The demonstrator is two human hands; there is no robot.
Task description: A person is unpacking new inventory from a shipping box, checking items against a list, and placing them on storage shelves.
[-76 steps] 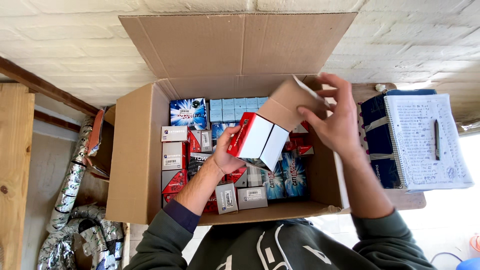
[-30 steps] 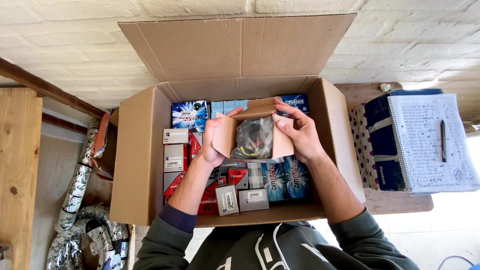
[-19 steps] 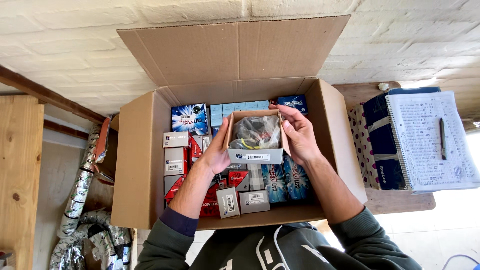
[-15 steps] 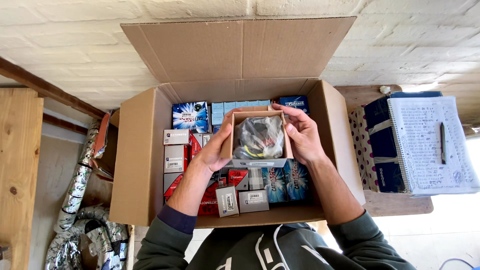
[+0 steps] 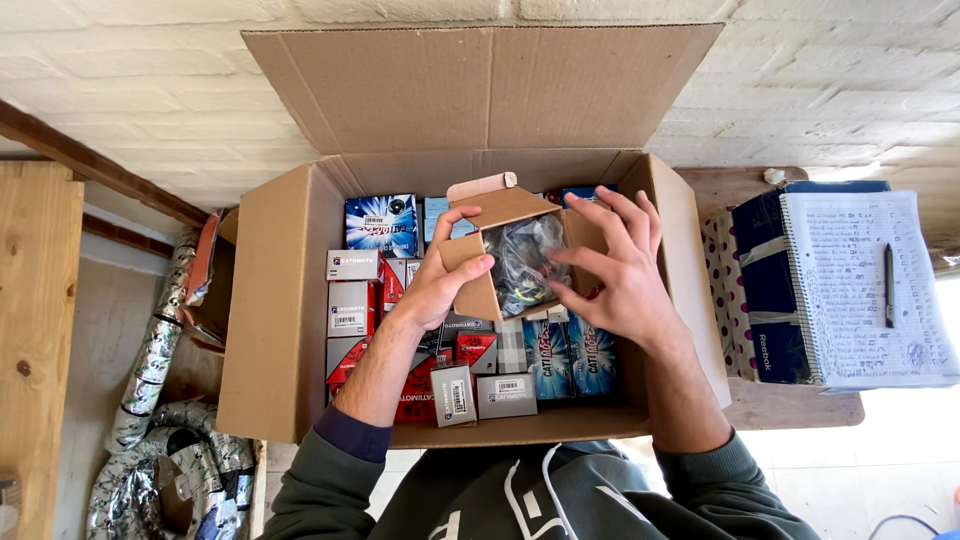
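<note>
Left hand (image 5: 437,278) grips the side of a small open carton (image 5: 497,222), thumb on its flap; right hand (image 5: 612,268) grasps the opposite side, fingers spread over a clear-bagged part (image 5: 523,262) inside. Carton is held above packed boxes (image 5: 440,375) in a large cardboard box (image 5: 270,320).

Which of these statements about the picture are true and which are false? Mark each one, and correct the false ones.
1. Both hands hold a small opened box over the big carton. True.
2. The small box is empty. False: a dark part wrapped in clear plastic shows inside.
3. A pen lies on the notebook. True.
4. The big carton's flaps are closed. False: they stand open, with many small boxes inside.
5. The left hand rests on the notebook. False: it grips the small box, as does the right hand.
</note>
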